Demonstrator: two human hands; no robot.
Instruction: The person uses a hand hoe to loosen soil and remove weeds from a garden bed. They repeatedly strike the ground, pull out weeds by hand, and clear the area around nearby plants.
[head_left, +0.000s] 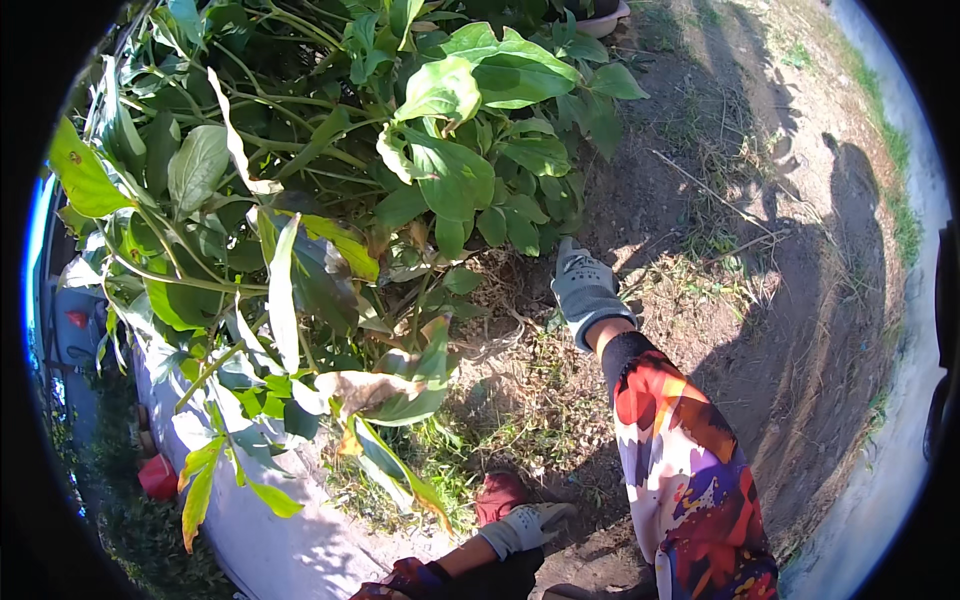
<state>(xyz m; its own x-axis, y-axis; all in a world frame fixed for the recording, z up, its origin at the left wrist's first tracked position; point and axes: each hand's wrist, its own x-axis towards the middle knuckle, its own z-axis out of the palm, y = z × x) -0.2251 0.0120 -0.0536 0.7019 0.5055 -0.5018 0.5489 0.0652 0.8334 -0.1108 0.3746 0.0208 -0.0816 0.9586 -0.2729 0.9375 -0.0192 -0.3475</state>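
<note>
Both of my hands wear grey work gloves. My right hand (586, 289) reaches forward to the soil at the lower edge of a large leafy plant (450, 172); its fingertips are beside the low leaves, and whether they grip anything cannot be told. Dry roots or stems (510, 322) lie on the ground to its left. My left hand (529, 525) is low in the picture, over dark trousers and next to a dark red shoe (500, 496), with its fingers extended and nothing visible in them. Some leaves have brown, dried edges.
A pale paved strip (262, 517) runs along the lower left, with a red object (157, 477) beyond it. Thin dry sticks (712, 191) and cut weeds lie on the bare soil to the right. A pinkish basin rim (604, 22) shows at the top; a pale edge curves along the far right.
</note>
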